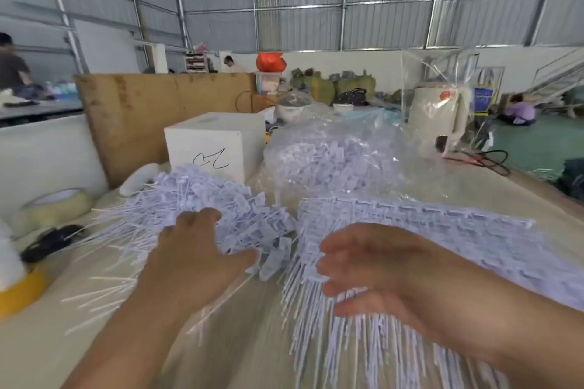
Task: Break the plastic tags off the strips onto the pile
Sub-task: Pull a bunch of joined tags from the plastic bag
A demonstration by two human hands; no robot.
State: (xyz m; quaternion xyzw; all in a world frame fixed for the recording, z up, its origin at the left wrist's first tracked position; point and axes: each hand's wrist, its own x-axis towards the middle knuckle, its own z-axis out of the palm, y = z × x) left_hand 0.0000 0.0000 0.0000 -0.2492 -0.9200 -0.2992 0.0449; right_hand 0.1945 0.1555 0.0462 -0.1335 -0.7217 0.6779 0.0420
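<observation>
A heap of loose pale-lilac plastic tags [202, 199] lies left of centre on the table. To its right lies a flat stack of tag strips [442, 237], their thin tails fanning toward me. My left hand [196, 253] reaches over the near edge of the pile, fingers spread and thumb out, holding nothing that I can see. My right hand [373, 268] hovers over the left end of the strips, its fingers loosely curled above the tails. The image is blurred, so contact with the tags is unclear.
A clear bag full of more tags [331, 158] sits behind the strips. A white box [208, 148] stands behind the pile, before a brown board [142, 110]. Tape rolls [53, 205] and a yellow object [19, 290] lie at the left. A kettle [439, 117] stands far right.
</observation>
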